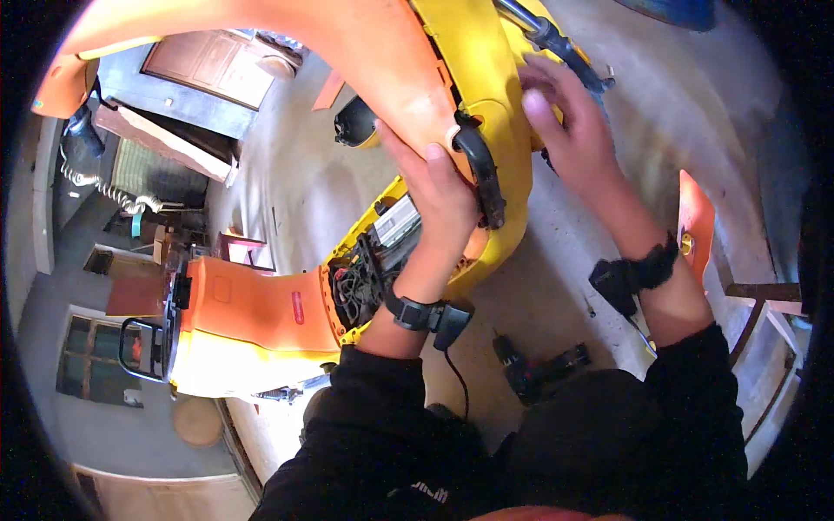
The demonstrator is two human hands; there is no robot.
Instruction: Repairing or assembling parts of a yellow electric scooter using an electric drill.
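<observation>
An orange and yellow scooter (pixel 491 74) fills the upper middle. My left hand (pixel 441 195) is closed on the lower edge of its orange panel (pixel 373 52), with the thumb lying on the face. Next to that thumb, a black curved hook-shaped part (pixel 478 161) sticks out at the seam with the yellow panel (pixel 504 122). My right hand (pixel 578 135) is at the right side of the yellow panel, its thumb and fingers apart and slightly bent. I see nothing in it. Below my left wrist, an opened compartment shows black wiring (pixel 352 295).
The scooter's orange seat (pixel 252 300) extends to the left. On the floor below lies a black cordless drill (pixel 534 369). A loose orange panel piece (pixel 697 221) stands at right near a metal frame (pixel 764 300). A black round part (pixel 354 122) lies beyond my left hand.
</observation>
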